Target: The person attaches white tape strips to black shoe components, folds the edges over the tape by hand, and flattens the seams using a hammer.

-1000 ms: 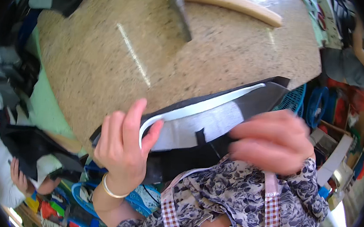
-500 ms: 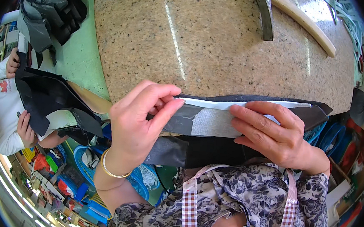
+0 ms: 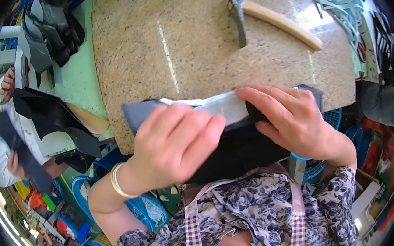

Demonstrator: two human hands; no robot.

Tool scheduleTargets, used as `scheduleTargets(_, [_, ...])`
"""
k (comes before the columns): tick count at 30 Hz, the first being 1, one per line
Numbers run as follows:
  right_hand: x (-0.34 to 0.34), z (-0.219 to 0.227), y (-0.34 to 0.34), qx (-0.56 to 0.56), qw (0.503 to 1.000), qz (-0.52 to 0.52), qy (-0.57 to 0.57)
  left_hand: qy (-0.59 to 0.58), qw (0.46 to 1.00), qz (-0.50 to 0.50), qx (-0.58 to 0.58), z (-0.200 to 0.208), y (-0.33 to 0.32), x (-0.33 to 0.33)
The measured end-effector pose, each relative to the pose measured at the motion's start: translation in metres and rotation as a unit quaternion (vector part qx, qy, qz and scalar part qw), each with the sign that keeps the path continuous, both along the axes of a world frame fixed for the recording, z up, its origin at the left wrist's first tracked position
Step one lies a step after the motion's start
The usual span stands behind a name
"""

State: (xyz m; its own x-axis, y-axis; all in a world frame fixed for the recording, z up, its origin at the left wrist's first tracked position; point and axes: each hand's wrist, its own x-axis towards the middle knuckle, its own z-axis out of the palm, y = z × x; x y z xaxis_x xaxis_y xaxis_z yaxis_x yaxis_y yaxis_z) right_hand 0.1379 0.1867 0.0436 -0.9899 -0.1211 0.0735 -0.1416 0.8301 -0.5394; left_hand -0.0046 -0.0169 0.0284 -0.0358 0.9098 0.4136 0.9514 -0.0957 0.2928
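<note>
A black leather piece [image 3: 244,148] hangs over the near edge of the stone-topped table. Along its upper edge runs a white strip [image 3: 185,101], beside a pale grey backing patch [image 3: 228,108]. My right hand [image 3: 296,117] grips the piece near its right end, fingers over the top and thumb below. In front of the left part is my left hand [image 3: 174,142], its fingers curled and blurred by motion. What those fingers hold is hidden.
A hammer [image 3: 280,23] with a wooden handle lies on the speckled stone slab [image 3: 134,38]. Pale green straps [image 3: 342,14] are heaped at far right. On the left, a co-worker [image 3: 0,120] handles dark pieces. Blue baskets [image 3: 145,210] stand below the table.
My left hand has gone from pinching the white strip to curled fingers lower and nearer. The leather piece has tilted, and its left end now sticks out past that hand. The view has shifted.
</note>
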Motion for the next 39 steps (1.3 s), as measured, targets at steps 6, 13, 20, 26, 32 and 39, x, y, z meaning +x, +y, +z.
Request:
scheduleTargets(6, [0.025,-0.029,-0.013,0.063,0.981,0.03,0.181,-0.047,0.998,0.002,-0.039,0.016,-0.016,0.011])
scheduleTargets(13, [0.032,-0.058,-0.026,0.02,0.989,0.019,0.144,-0.095,0.981,0.133,-0.108,-0.022,0.052,-0.028])
scheduleTargets(20, [0.033,-0.061,-0.026,0.04,0.987,-0.008,0.158,-0.089,0.991,0.03,-0.101,-0.007,0.019,0.019])
scheduleTargets(26, [0.068,-0.031,0.006,0.073,0.981,0.013,0.18,-0.001,0.987,0.088,-0.134,-0.016,0.014,0.052])
scheduleTargets(32, [0.087,-0.06,0.024,0.126,0.982,-0.051,0.131,0.139,0.978,0.021,-0.155,-0.02,0.021,0.052])
scheduleTargets(39, [0.096,-0.073,0.05,0.003,0.993,0.009,0.121,0.008,0.981,-0.052,-0.187,-0.02,0.036,0.051])
